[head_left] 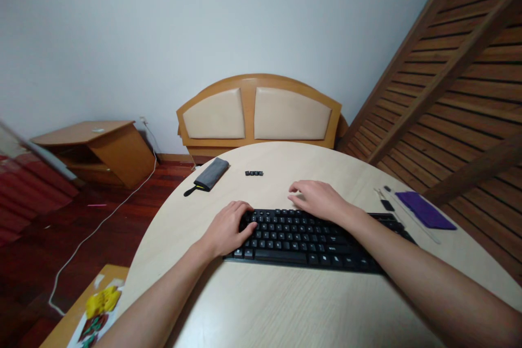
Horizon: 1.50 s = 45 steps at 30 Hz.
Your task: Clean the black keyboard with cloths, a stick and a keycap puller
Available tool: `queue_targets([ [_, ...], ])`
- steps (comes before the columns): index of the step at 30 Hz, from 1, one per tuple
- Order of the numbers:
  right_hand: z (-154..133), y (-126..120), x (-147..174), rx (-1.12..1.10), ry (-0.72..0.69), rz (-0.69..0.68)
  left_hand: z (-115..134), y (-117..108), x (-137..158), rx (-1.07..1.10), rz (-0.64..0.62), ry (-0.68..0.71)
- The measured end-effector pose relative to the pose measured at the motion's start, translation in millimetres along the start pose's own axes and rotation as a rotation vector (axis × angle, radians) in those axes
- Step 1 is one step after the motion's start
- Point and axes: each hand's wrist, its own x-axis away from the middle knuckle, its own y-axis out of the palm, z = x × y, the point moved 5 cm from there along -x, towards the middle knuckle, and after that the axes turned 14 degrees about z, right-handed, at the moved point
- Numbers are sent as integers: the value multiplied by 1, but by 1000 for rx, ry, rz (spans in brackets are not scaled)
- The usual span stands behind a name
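A black computer keyboard (281, 256) lies on the pale round table, its long side facing me. My left hand (229, 225) grips its left end, thumb over the keys and fingers at the far left corner. Over the keyboard's far edge hovers my right hand (316, 196), its fingers bent and pointing left, a small gap showing between finger and thumb. I see nothing in it. Its forearm hides part of the keyboard's right side. Beyond the keyboard, several loose black keycaps (254, 173) stand in a short row on the table.
A grey pouch (212, 174) with a black strap lies at the table's far left. On the right are a purple cloth (424, 210), a thin white stick (411, 215) and a small black-ended tool (385, 202). A padded wooden headboard (248, 114) stands behind the table (285, 304).
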Motion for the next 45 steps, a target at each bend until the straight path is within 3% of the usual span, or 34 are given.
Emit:
queue_targets([
  [7,-23,41,-88,76,90,-27,2,0,1,53,-37,58],
  [12,-34,67,-112,110,133,-63,5,-1,-1,84,-53,94],
  [16,-36,73,-118,124,178,-81,4,-1,-1,72,-61,88],
  [21,-34,65,-111,85,228,-109,4,0,0,67,-64,97],
  [25,-31,49,-87,-25,237,-158,6,-1,-1,53,-76,100],
  [31,-35,23,-44,-337,107,-252,6,-1,-1,45,-77,107],
  [35,-39,22,-29,-470,37,-315,6,-1,-1,50,-82,108],
  [45,-49,21,-24,-369,25,-332,8,0,-1,33,-102,87],
])
